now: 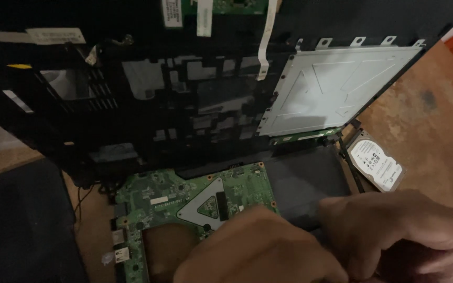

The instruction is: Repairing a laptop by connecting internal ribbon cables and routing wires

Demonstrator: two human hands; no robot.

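Observation:
My left hand [260, 251] is low in the middle, knuckles up and fingers curled, over the near edge of a green motherboard [184, 202]. My right hand [410, 236] is beside it at the lower right, fingers bent and pinched together over a dark laptop base [300, 181]. The two hands nearly touch. Whatever lies between or under the fingers is hidden. A black laptop cover [148, 99] is tipped up behind the board, showing its underside.
A silver metal plate [336, 86] is fixed inside the raised cover, with white ribbon cables [266, 39] hanging beside it. A hard drive [377, 165] lies on the brown wooden table [431, 120] at right. A dark mat [22, 225] lies at left.

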